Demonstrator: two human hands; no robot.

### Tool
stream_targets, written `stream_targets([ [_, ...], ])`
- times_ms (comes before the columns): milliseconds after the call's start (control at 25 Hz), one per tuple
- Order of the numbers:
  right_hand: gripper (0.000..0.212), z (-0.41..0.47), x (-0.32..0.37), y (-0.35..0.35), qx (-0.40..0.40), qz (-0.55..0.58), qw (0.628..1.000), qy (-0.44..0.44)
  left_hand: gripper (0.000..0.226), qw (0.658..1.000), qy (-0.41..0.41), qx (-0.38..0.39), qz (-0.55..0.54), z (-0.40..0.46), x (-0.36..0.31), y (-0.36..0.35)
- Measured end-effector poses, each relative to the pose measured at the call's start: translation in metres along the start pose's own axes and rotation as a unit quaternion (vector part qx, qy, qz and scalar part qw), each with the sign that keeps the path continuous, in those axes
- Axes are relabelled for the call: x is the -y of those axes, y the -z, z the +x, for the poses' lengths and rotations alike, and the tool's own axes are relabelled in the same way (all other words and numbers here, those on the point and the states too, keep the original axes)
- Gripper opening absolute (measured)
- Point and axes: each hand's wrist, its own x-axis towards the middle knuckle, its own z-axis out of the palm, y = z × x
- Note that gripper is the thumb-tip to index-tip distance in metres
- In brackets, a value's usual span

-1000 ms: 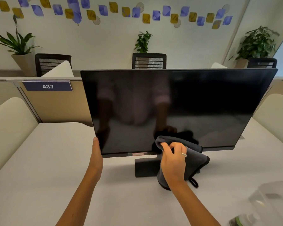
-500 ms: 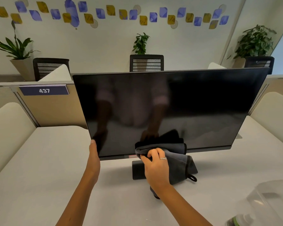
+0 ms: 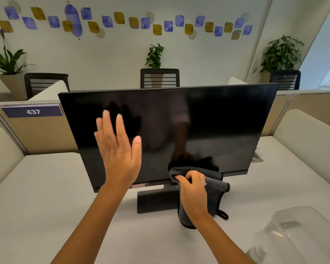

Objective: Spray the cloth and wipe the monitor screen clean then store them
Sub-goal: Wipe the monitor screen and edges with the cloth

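A black monitor (image 3: 208, 121) stands on its dark base (image 3: 154, 201) in the middle of the white desk (image 3: 46, 197). My right hand (image 3: 193, 191) grips a dark grey cloth (image 3: 217, 189) against the lower middle of the screen, near the bottom bezel. The cloth hangs down over the base, its loop lying on the desk. My left hand (image 3: 118, 149) is raised in front of the left half of the screen, fingers straight and spread, holding nothing. The top of a spray bottle (image 3: 255, 254) with a green band shows at the bottom right edge.
A clear plastic bin (image 3: 303, 235) sits at the near right corner of the desk, beside the spray bottle. Cream partitions flank the desk, one on the left (image 3: 2, 155) and one on the right (image 3: 309, 134). Chairs and potted plants stand behind the divider marked 437 (image 3: 32, 111).
My left hand has let go of the monitor's lower left corner and risen in front of the screen, open. My right hand slid the cloth left along the bottom of the screen.
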Motion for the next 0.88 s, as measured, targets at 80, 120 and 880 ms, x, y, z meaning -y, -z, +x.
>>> stream_targets([
  [80, 0.029, 0.002, -0.018, 0.008, -0.019, -0.014, 0.999, -0.032, 0.061, 0.998, -0.05, 0.006, 0.031, 0.023, -0.025, 0.002],
  [120, 0.031, 0.003, -0.027, 0.012, -0.03, -0.011, 0.998, -0.053, 0.061, 0.997, -0.069, 0.009, 0.047, 0.035, -0.036, 0.003],
  [880, 0.023, 0.002, -0.015, 0.006, 0.009, 0.052, 0.999, 0.012, 0.053, 0.979, -0.132, 0.12, 0.094, 0.092, -0.127, -0.028],
])
